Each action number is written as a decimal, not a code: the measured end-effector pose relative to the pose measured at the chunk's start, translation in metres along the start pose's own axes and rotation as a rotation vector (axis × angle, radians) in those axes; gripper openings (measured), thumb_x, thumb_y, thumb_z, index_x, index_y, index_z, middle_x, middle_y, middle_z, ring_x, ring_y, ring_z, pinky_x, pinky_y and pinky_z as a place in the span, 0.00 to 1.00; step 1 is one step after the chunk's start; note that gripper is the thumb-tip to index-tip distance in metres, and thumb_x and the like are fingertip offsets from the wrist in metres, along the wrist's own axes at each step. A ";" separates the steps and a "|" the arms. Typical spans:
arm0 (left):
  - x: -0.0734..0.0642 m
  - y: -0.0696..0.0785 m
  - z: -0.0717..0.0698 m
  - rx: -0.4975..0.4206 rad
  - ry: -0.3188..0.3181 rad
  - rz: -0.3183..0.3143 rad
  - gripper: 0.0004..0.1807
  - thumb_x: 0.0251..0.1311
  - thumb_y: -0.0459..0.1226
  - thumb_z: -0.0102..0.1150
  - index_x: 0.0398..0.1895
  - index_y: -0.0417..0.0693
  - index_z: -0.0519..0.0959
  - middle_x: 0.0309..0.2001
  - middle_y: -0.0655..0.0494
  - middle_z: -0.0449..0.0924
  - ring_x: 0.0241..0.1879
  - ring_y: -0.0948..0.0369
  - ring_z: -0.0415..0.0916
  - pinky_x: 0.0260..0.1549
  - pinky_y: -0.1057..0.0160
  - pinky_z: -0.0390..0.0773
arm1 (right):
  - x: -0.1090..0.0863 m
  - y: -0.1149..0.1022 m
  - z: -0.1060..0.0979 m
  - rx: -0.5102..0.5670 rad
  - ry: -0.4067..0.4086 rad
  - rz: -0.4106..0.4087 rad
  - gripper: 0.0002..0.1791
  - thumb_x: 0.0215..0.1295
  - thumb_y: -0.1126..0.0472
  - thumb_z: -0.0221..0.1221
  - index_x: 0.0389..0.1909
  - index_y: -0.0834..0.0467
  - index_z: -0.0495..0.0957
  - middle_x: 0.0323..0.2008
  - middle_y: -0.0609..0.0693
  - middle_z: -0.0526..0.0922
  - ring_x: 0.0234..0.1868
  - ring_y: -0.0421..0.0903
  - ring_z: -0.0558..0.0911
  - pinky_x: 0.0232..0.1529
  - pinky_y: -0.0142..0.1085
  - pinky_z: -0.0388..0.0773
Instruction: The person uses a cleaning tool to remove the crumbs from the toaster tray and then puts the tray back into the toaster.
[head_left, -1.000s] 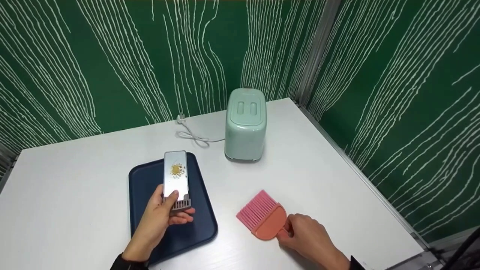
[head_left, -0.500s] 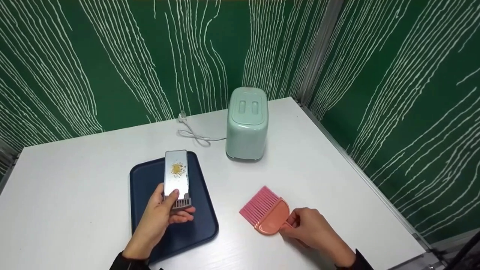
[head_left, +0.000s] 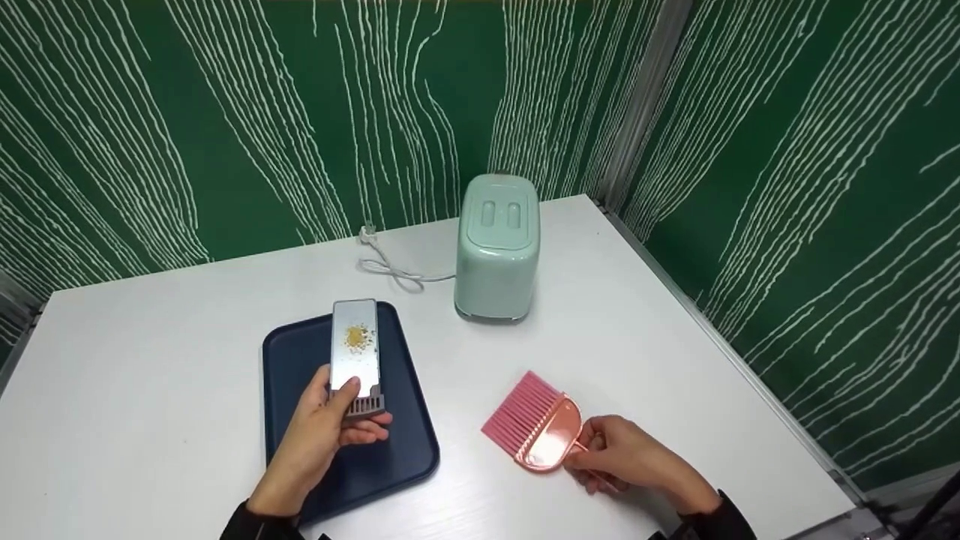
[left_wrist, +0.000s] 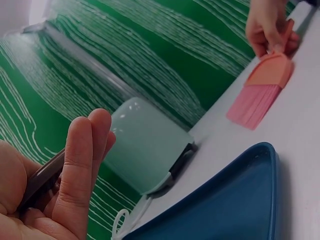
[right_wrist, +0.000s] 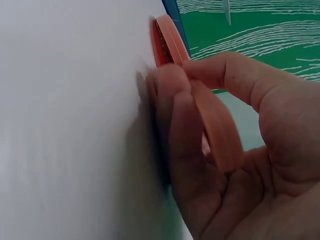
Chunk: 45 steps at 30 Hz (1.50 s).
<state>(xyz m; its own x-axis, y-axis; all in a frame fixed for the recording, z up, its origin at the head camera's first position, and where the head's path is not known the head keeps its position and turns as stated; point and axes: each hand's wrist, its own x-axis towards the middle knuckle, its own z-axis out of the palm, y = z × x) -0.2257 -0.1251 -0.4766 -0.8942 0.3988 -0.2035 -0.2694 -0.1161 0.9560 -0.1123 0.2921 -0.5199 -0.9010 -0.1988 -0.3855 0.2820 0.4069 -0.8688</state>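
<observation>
My left hand [head_left: 307, 435] grips the slotted grey end of a silver crumb tray [head_left: 346, 366], thumb on top. Yellow crumbs [head_left: 357, 337] lie in a patch on its flat surface. Beneath it is a dark blue serving tray [head_left: 405, 454], partly hidden by the hand. To the right, my right hand [head_left: 634, 454] pinches the thin handle of an orange brush [head_left: 553, 439] with pink bristles [head_left: 523, 411]. The bristles point up-left in the head view. In the right wrist view the brush handle [right_wrist: 220, 130] runs between thumb and fingers, close beside the white tabletop.
A mint-green toaster [head_left: 497, 277] stands at the back of the white table [head_left: 172, 375]. Its white cord [head_left: 409, 277] lies looped to its left, with the plug by the wall. Green walls [head_left: 255, 150] with white streaks close off the back and right.
The right hand has turned the brush slightly, so its orange back now catches the light, and has shifted a little up and right. The left hand keeps the crumb tray nearly still.
</observation>
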 end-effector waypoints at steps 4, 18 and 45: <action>0.000 0.000 0.000 0.006 0.006 0.003 0.23 0.88 0.40 0.41 0.75 0.42 0.52 0.34 0.43 0.91 0.27 0.57 0.91 0.30 0.64 0.89 | -0.001 0.002 -0.002 0.099 -0.078 -0.025 0.15 0.77 0.58 0.64 0.46 0.65 0.71 0.25 0.50 0.88 0.22 0.37 0.85 0.24 0.28 0.78; 0.000 -0.001 -0.004 0.010 -0.010 0.009 0.22 0.88 0.39 0.40 0.74 0.40 0.52 0.32 0.44 0.91 0.26 0.58 0.91 0.29 0.64 0.89 | 0.012 -0.003 0.005 -0.218 0.190 -0.104 0.17 0.77 0.47 0.64 0.37 0.58 0.82 0.22 0.40 0.70 0.24 0.34 0.68 0.28 0.28 0.64; -0.016 0.002 -0.037 0.076 -0.099 -0.004 0.28 0.85 0.38 0.47 0.77 0.33 0.52 0.30 0.42 0.90 0.24 0.57 0.91 0.23 0.66 0.87 | 0.080 -0.110 0.029 -0.294 0.393 -0.388 0.16 0.71 0.45 0.71 0.29 0.51 0.83 0.18 0.40 0.66 0.22 0.34 0.63 0.27 0.29 0.59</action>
<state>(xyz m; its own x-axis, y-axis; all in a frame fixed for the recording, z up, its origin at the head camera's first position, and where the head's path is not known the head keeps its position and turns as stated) -0.2255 -0.1651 -0.4793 -0.8525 0.4873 -0.1892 -0.2419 -0.0470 0.9692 -0.2057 0.2051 -0.4641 -0.9892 -0.0615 0.1328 -0.1426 0.6104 -0.7792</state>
